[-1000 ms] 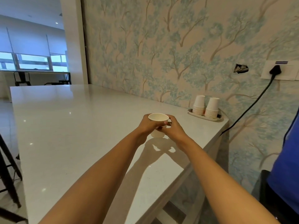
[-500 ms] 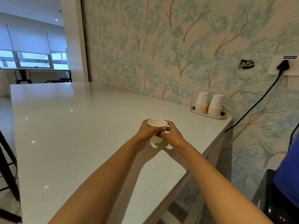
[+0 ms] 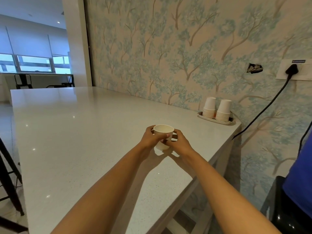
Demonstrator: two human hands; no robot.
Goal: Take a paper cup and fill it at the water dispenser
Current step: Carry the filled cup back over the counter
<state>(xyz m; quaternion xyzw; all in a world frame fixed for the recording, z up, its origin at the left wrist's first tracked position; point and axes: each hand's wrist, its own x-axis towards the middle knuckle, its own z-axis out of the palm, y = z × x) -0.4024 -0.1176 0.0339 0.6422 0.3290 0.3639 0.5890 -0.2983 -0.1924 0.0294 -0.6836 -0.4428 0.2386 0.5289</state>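
A white paper cup (image 3: 163,130) stands upright, mouth up, just above or on the white countertop (image 3: 84,141). My left hand (image 3: 150,138) wraps its left side and my right hand (image 3: 179,143) holds its right side, fingers meeting in front. Whether its base touches the counter I cannot tell. A blue object (image 3: 300,179) with a black base shows at the right edge; no water dispenser is clearly visible.
Two stacks of upturned paper cups (image 3: 217,108) sit on a small tray (image 3: 202,115) at the counter's far right corner by the wallpapered wall. A black cable (image 3: 263,112) hangs from a wall socket (image 3: 293,70). Dark stool legs (image 3: 8,183) stand at the left.
Both hands and the cup have drawn back toward me and lowered over the counter, away from the cup stacks. The view has shifted slightly.
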